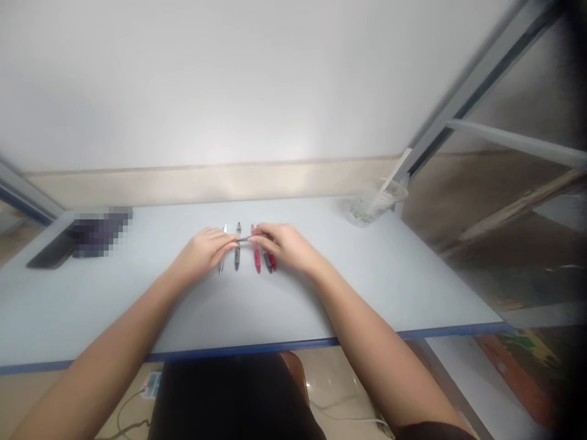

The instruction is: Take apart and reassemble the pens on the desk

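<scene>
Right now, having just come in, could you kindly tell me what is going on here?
A person's two hands hold a slender pen-like piece between them, the left hand at one end and the right hand at the other. Below them on the table lie several pens: a pale one and a grey one by the left hand, red and grey ones by the right. A clear cup stands farther right.
</scene>
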